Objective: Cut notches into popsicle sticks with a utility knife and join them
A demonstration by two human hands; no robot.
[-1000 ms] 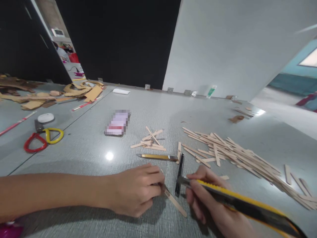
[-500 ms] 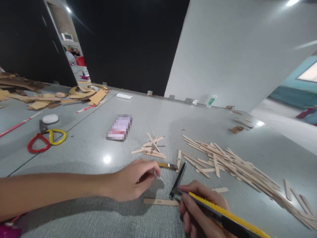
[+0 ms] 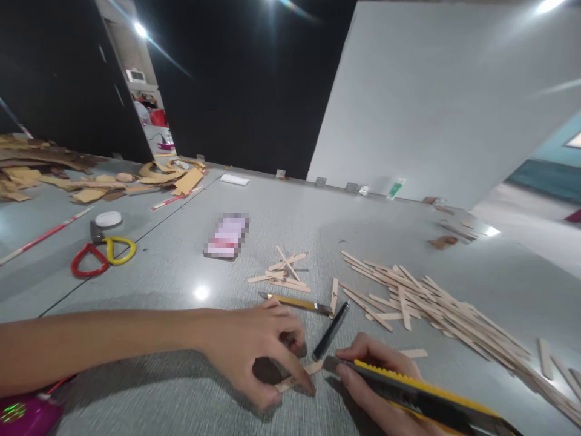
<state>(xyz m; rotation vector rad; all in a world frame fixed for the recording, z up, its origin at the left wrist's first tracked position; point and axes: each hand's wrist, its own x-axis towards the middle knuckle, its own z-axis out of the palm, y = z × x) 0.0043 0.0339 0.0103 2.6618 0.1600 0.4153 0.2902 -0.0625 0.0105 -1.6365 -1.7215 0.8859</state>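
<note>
My left hand [image 3: 261, 342] is over a wooden craft stick [image 3: 314, 367], its thumb and index finger on the stick, which lies slanted on the grey table. The middle of the stick is partly hidden by my fingers. In my right hand [image 3: 370, 381] is a yellow and black utility knife [image 3: 420, 393], its blade pointing left, close to the stick's right end. Just beyond the blade lies a black pen [image 3: 331, 330]. A slim craft knife with a yellowish handle [image 3: 297, 302] rests behind my left hand, and a short stick [image 3: 334, 295] stands near its right end.
Many loose craft sticks [image 3: 436, 306] spread across the right side. A smaller heap of sticks [image 3: 284, 272] lies ahead, beyond it a phone [image 3: 227, 236]. Scissors with red and yellow handles [image 3: 102, 251] lie left, near cardboard scraps [image 3: 100, 184]. A purple device [image 3: 31, 415] sits front left.
My left hand has come down and nearer onto the craft stick, whose right end now tilts away from me. The utility knife's blade has moved from the pen to beside the stick's end.
</note>
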